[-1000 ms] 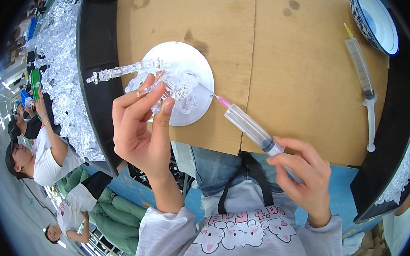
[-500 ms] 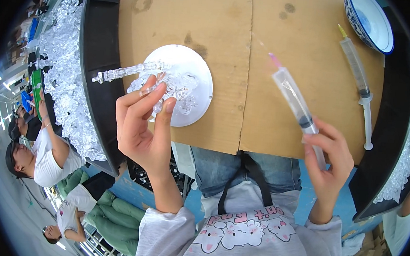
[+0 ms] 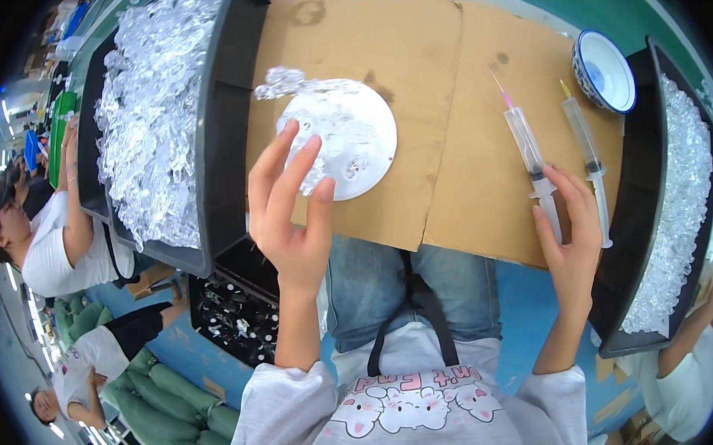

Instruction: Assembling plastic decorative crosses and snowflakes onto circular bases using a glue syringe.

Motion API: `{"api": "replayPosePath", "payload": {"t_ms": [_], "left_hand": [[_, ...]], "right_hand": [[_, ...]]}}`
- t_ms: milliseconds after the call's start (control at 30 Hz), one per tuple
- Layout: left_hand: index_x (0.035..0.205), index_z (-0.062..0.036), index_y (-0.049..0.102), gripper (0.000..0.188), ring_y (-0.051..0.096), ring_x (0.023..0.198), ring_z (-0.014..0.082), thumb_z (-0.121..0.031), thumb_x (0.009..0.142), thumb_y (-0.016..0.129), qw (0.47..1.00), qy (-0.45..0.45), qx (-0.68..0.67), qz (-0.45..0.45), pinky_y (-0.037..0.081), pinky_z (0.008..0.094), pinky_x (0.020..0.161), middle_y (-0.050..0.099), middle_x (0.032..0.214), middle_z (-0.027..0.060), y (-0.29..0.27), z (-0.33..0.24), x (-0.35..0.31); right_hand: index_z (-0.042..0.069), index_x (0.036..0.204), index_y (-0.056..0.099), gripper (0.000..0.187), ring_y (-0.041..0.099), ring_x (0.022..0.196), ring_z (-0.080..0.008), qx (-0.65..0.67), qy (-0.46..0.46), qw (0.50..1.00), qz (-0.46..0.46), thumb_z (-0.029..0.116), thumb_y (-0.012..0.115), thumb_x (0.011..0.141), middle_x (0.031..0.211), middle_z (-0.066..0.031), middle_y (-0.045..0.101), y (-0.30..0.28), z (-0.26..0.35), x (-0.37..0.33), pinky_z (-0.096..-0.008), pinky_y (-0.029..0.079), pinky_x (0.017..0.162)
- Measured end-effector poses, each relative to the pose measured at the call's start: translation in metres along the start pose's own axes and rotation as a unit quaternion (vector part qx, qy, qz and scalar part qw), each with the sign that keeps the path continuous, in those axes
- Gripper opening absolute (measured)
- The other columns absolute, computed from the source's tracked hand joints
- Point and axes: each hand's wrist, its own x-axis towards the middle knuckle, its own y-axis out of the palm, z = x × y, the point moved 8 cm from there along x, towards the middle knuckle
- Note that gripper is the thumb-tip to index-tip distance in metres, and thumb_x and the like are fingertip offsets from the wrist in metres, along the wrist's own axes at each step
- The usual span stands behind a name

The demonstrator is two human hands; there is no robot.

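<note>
My left hand [image 3: 295, 210] is open over the near-left part of a round white disc [image 3: 368, 174], fingers apart and nothing visible between them. Clear plastic pieces [image 3: 338, 130] lie on the disc, partly hidden behind those fingers. A longer clear ornate piece [image 3: 288, 84] reaches past the disc's far-left edge. In my right hand [image 3: 572, 217] is a syringe [image 3: 524, 141] with a pink needle hub, its tip toward the far side. Thumb and fingers close around its plunger end. Just right of it lies a second syringe [image 3: 582, 131] with a yellow hub.
Cardboard [image 3: 434, 178] covers the table. A blue-and-white bowl [image 3: 605, 70] stands at the far right. Black bins of clear plastic pieces flank the table at left [image 3: 157, 118] and right [image 3: 672, 203]. A lower black crate [image 3: 234, 317] sits below left. Other people are at both sides.
My left hand has opened and let go of the clear piece it held over the disc. The right hand has carried the pink-hubbed syringe right, closer to the other syringe. The view has shifted.
</note>
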Motion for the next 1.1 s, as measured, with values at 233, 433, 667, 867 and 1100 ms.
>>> {"api": "replayPosePath", "payload": {"t_ms": [233, 433, 667, 867, 1100], "left_hand": [[0.111, -0.0054, 0.067, 0.034, 0.055, 0.117, 0.0341, 0.001, 0.077, 0.070, 0.995, -0.008, 0.096, -0.004, 0.046, 0.0410, 0.095, 0.058, 0.121, 0.0132, -0.024, 0.013, -0.038], [0.112, -0.0066, 0.067, 0.035, 0.054, 0.118, 0.0336, 0.000, 0.078, 0.070, 0.997, -0.037, 0.069, -0.022, 0.045, 0.0415, 0.096, 0.057, 0.122, 0.0131, -0.028, 0.027, -0.055], [0.111, -0.0070, 0.067, 0.034, 0.055, 0.115, 0.0331, 0.000, 0.078, 0.069, 0.997, -0.061, 0.044, -0.008, 0.045, 0.0413, 0.096, 0.056, 0.121, 0.0118, -0.026, 0.034, -0.068], [0.110, -0.0063, 0.068, 0.032, 0.055, 0.114, 0.0335, 0.001, 0.078, 0.068, 0.997, -0.059, 0.045, -0.014, 0.045, 0.0417, 0.096, 0.057, 0.120, 0.0117, -0.025, 0.042, -0.070], [0.107, -0.0023, 0.067, 0.029, 0.055, 0.115, 0.0335, 0.005, 0.080, 0.063, 0.997, -0.060, 0.038, -0.028, 0.044, 0.0405, 0.097, 0.059, 0.118, 0.0136, -0.025, 0.050, -0.062]], "right_hand": [[0.004, 0.113, 0.063, 0.034, 0.057, 0.108, -0.0230, -0.089, -0.074, 0.991, -0.060, 0.003, 0.067, 0.079, 0.113, -0.0098, 0.063, -0.009, 0.045, 0.003, -0.0321, 0.043, 0.093], [0.006, 0.106, 0.065, 0.033, 0.061, 0.090, -0.0171, -0.054, -0.147, 0.987, 0.038, 0.013, 0.075, 0.076, 0.102, -0.0071, 0.067, 0.036, 0.122, 0.030, -0.0288, 0.045, 0.077], [0.009, 0.100, 0.067, 0.035, 0.063, 0.077, -0.0162, -0.116, -0.160, 0.979, 0.059, 0.028, 0.079, 0.073, 0.092, -0.0045, 0.068, 0.085, 0.150, 0.060, -0.0300, 0.048, 0.070], [0.010, 0.093, 0.066, 0.030, 0.064, 0.063, -0.0165, -0.202, -0.173, 0.962, 0.054, 0.030, 0.077, 0.074, 0.076, -0.0041, 0.068, 0.108, 0.146, 0.070, -0.0288, 0.048, 0.058], [0.005, 0.089, 0.067, 0.021, 0.066, 0.066, -0.0185, -0.152, -0.205, 0.967, 0.011, 0.020, 0.074, 0.078, 0.076, -0.0080, 0.068, 0.103, 0.144, 0.082, -0.0278, 0.051, 0.061]]}}
